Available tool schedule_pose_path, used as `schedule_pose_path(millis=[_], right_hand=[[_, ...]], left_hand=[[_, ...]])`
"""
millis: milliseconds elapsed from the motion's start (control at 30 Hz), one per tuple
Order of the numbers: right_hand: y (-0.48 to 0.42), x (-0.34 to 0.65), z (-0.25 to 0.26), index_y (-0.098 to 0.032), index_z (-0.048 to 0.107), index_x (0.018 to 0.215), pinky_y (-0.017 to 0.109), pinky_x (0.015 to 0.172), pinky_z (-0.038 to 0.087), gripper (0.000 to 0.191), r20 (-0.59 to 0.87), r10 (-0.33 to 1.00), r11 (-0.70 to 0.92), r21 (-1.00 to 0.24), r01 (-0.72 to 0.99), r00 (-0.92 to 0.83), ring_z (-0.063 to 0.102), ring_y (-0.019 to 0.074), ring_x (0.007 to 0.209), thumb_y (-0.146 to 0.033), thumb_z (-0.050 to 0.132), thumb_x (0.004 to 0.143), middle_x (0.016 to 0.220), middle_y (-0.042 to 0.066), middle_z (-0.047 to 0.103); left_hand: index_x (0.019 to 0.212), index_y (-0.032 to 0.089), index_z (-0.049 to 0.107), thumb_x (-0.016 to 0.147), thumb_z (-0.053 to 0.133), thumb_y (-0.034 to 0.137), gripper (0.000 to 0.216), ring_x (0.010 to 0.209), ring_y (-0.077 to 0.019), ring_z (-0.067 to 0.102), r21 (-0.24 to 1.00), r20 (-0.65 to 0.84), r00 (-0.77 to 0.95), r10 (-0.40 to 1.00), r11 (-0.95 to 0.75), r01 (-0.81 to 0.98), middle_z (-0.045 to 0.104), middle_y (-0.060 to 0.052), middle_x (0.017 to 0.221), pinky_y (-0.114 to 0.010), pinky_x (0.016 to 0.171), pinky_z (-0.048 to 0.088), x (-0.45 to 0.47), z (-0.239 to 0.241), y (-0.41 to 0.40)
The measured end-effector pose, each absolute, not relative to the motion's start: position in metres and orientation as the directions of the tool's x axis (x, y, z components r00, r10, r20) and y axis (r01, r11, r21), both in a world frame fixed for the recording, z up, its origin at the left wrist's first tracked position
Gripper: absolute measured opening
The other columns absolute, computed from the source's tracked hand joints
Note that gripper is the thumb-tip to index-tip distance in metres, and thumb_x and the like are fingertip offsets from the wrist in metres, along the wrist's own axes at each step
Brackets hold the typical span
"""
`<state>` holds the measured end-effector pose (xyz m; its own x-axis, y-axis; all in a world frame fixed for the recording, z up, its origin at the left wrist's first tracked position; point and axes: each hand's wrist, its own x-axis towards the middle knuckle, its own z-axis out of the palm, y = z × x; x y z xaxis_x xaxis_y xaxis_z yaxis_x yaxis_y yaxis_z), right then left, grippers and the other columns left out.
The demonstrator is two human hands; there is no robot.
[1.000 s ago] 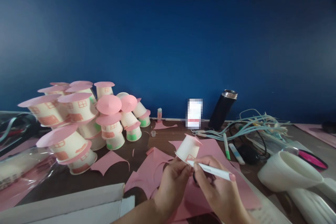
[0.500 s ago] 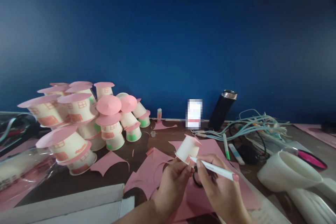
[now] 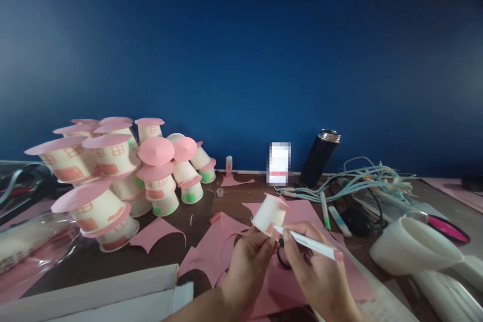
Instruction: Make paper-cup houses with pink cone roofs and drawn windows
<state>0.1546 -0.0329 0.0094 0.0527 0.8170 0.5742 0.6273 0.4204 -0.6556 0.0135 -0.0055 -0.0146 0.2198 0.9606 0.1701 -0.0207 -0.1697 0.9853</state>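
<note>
In front of me, a white paper cup point(image 3: 267, 211) with a pink paper piece on its upper end is tilted in my left hand point(image 3: 249, 261), whose fingers grip its lower rim. My right hand point(image 3: 319, 266) is closed around a white marker point(image 3: 311, 244) with a pink end. The marker's tip meets the cup's side, at a reddish-pink coloured patch near the rim. Under my hands lie pink paper sheets point(image 3: 302, 211), and part of a black scissors handle point(image 3: 282, 256) shows between the hands.
Several decorated cups with pink roofs point(image 3: 156, 151) are stacked on the left. Behind stand a small glue bottle point(image 3: 229, 165) and a black flask point(image 3: 319, 158). To the right are tangled cables point(image 3: 362, 181), a green marker point(image 3: 325, 211) and a white cup point(image 3: 411, 246). A white box point(image 3: 94, 294) lies front left.
Hardly anything differs. The marker's tip has shifted very slightly against the coloured patch; both hands and the cup keep almost the same position.
</note>
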Motion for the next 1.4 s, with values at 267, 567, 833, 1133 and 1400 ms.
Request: schedule_pose_path(millis=[267,567,833,1133,1400], right_hand=[[-0.0326,0.1549,0.0096,-0.023,0.062,0.091,0.022,0.051,0.05,0.01,0.556,0.829,0.403,-0.669,0.624,0.061,0.067,0.0168,0.066,-0.03,0.056,0.093,0.077,0.003,0.069],[-0.0323,0.1556,0.0077,-0.023,0.062,0.092,0.021,0.049,0.049,0.011,0.535,0.842,0.388,-0.691,0.609,0.07,0.068,0.0167,0.067,-0.031,0.056,0.093,0.079,0.004,0.07],[-0.0311,0.1544,0.0122,-0.023,0.063,0.087,0.023,0.054,0.049,0.013,0.546,0.834,0.373,-0.657,0.655,0.073,0.065,0.0161,0.062,-0.033,0.056,0.093,0.074,0.002,0.068],[-0.0325,0.1556,0.0117,-0.023,0.062,0.084,0.023,0.052,0.048,0.015,0.519,0.849,0.346,-0.687,0.639,0.099,0.06,0.0132,0.051,-0.033,0.056,0.092,0.064,-0.002,0.062],[-0.0315,0.155,0.0099,-0.023,0.063,0.09,0.023,0.052,0.049,0.013,0.538,0.84,0.38,-0.673,0.635,0.068,0.065,0.0158,0.061,-0.032,0.055,0.094,0.074,0.002,0.068]], left_hand=[[0.063,0.018,0.07,0.084,0.057,0.056,0.046,0.074,-0.02,0.054,0.988,0.156,0.213,0.964,-0.156,-0.015,0.064,-0.005,0.072,-0.029,0.071,0.045,0.0136,-0.0108,-0.0069],[0.063,0.017,0.068,0.085,0.058,0.052,0.042,0.077,-0.0203,0.056,0.987,0.157,0.23,0.96,-0.149,-0.052,0.065,-0.006,0.077,-0.029,0.073,0.045,0.014,-0.0144,-0.0063],[0.069,0.016,0.068,0.086,0.058,0.047,0.037,0.08,-0.021,0.056,0.991,0.116,0.244,0.963,-0.095,-0.094,0.059,-0.004,0.074,-0.031,0.076,0.045,0.0118,-0.017,-0.0058],[0.072,0.016,0.069,0.085,0.059,0.048,0.037,0.079,-0.0207,0.057,0.99,0.104,0.242,0.965,-0.078,-0.115,0.061,-0.004,0.077,-0.031,0.075,0.046,0.0122,-0.0148,-0.0077],[0.066,0.017,0.07,0.085,0.054,0.059,0.048,0.073,-0.0197,0.057,0.994,0.106,0.248,0.963,-0.096,-0.051,0.065,-0.005,0.071,-0.029,0.071,0.046,0.0135,-0.0202,-0.0067]])
